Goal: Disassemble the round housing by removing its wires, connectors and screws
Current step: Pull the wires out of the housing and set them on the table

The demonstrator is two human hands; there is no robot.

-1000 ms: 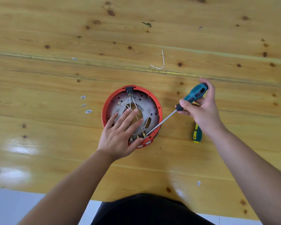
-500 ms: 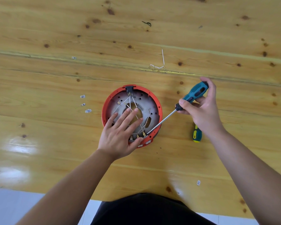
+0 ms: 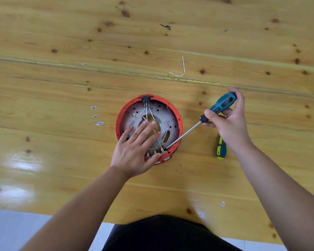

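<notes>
The round housing (image 3: pixel 172 113) has a red rim and a grey inner plate and lies open side up on the wooden table (image 3: pixel 62 142). White wires (image 3: pixel 149 113) run from a black connector (image 3: pixel 145 99) at its far rim to brass terminals (image 3: pixel 155 151) at its near rim. My left hand (image 3: pixel 134 149) lies flat on the plate with straight, spread fingers and covers its near left part. My right hand (image 3: pixel 228 120) grips a teal-handled screwdriver (image 3: pixel 219 105). Its metal shaft slants down to the left, and its tip sits by the brass terminals at the near right rim.
A second screwdriver (image 3: pixel 221 149) with a green and yellow handle lies on the table right of the housing, partly under my right wrist. A loose white wire piece (image 3: pixel 179 74) lies beyond the housing. Small white labels (image 3: pixel 98 115) are scattered to the left; one label (image 3: pixel 222 204) lies near the front edge.
My right hand has raised the screwdriver handle slightly up and to the right. The tip has stayed at the terminals and my left hand has stayed on the plate.
</notes>
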